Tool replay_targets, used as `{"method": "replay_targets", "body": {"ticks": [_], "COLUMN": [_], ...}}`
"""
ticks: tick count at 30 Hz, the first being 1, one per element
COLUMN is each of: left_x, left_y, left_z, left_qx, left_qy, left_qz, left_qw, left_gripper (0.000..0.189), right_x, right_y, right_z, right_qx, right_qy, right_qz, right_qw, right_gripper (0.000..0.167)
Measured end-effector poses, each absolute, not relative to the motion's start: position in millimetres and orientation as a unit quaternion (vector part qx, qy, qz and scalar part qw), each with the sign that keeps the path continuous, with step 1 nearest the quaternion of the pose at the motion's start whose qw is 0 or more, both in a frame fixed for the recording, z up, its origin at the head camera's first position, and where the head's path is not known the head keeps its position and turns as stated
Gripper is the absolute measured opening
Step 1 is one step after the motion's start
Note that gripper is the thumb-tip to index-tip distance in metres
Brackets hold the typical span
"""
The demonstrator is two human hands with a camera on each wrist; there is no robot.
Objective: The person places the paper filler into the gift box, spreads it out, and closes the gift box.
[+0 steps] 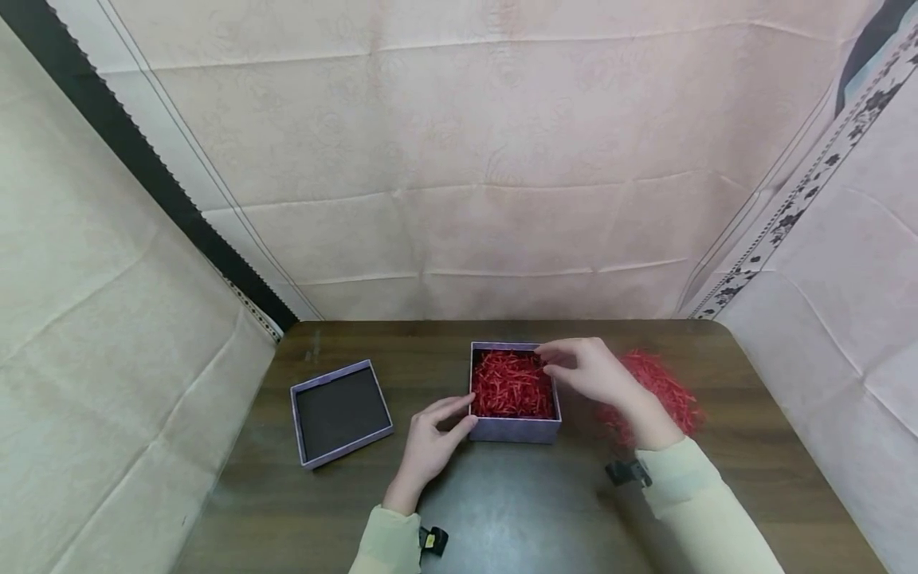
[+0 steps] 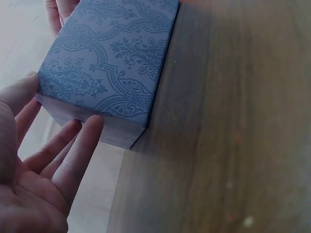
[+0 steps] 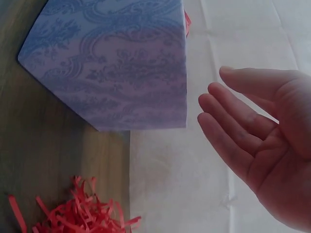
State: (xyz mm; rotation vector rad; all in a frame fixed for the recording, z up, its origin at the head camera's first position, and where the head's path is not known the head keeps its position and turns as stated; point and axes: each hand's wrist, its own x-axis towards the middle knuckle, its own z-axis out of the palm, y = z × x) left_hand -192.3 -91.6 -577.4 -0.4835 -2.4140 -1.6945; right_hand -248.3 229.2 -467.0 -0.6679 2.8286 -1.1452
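A purple-blue patterned box (image 1: 515, 431) stands without its lid on the table, filled with red shredded paper (image 1: 512, 387). At its left side is my left hand (image 1: 430, 442), thumb and fingertips touching the box near the front left corner. The left wrist view shows these fingers (image 2: 82, 155) fairly straight against the box wall. Over the right rim hovers my right hand (image 1: 591, 371), fingers loosely bent, with nothing visible between them. In the right wrist view, a gap separates this hand (image 3: 262, 141) from the box wall (image 3: 126, 68).
The box's lid (image 1: 343, 416) lies to the left, its black inside facing up. A loose pile of red shredded paper (image 1: 667, 391) is on the wooden table (image 1: 531, 510) at right, partly behind the right forearm. Pale cloth hangs around the table's back and sides.
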Motion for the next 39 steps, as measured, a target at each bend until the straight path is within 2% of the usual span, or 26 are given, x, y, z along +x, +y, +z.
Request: {"method": "replay_targets", "body": {"ticks": [16, 22, 25, 29, 35, 39], "left_x": [-193.1, -191.9, -191.2, -191.1, -191.5, -191.9], "left_y": [-90.4, -90.5, -90.2, -89.8, -90.3, -91.0], "left_z": [-577.8, -579.2, -579.6, -580.4, -581.2, -580.9], "left_qx": [-0.167, -0.163, -0.165, -0.166, -0.164, -0.163], "left_qy": [-0.803, -0.802, -0.798, -0.795, -0.795, -0.798], "left_qz": [-0.565, -0.568, -0.573, -0.579, -0.579, -0.575], "left_qw": [0.088, 0.084, 0.080, 0.076, 0.079, 0.078], "left_gripper": [0.036, 0.036, 0.037, 0.037, 0.037, 0.037], "right_x": [-236.6, -226.4, -221.9, -216.7, -210.2, -208.1], "right_y": [285.2, 310.7, 324.7, 342.7, 365.7, 373.4], "right_z": [-479.9, -489.5, -495.0, -501.1, -514.5, -525.5], "right_qx": [-0.152, -0.130, -0.126, -0.128, -0.145, -0.153], "right_qy": [0.916, 0.919, 0.924, 0.934, 0.942, 0.943], "right_qz": [-0.368, -0.367, -0.354, -0.325, -0.302, -0.295], "right_qw": [-0.049, -0.059, -0.074, -0.081, -0.018, 0.015], "right_gripper": [0.027, 0.034, 0.043, 0.065, 0.098, 0.114]}}
